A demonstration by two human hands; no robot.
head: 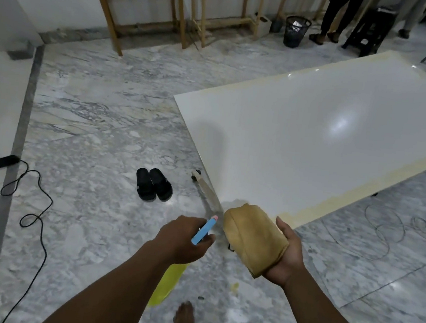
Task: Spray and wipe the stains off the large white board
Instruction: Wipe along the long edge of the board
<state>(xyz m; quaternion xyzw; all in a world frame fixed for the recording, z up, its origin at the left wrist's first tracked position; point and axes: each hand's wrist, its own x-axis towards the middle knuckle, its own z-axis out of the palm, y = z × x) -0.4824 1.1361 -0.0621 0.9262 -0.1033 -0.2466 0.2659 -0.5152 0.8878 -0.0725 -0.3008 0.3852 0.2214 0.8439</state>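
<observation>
Left hand [185,240], right hand [285,258], forearms [114,290] and 1 foot [186,321] bare.

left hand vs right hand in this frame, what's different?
Left hand is knuckles-up, right hand palm-up. Left hand grips the spray bottle, which hangs below it; right hand holds the tan cloth lying on top. Both are off the white board, by its near corner.

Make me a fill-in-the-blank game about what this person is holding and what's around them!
1. The left hand grips a spray bottle whose body is ____.
2. The right hand holds a folded cloth, and the big shiny board beyond it is ____.
3. The pair of slippers on the floor is ____.

Missing words: yellow, white, black.
</observation>
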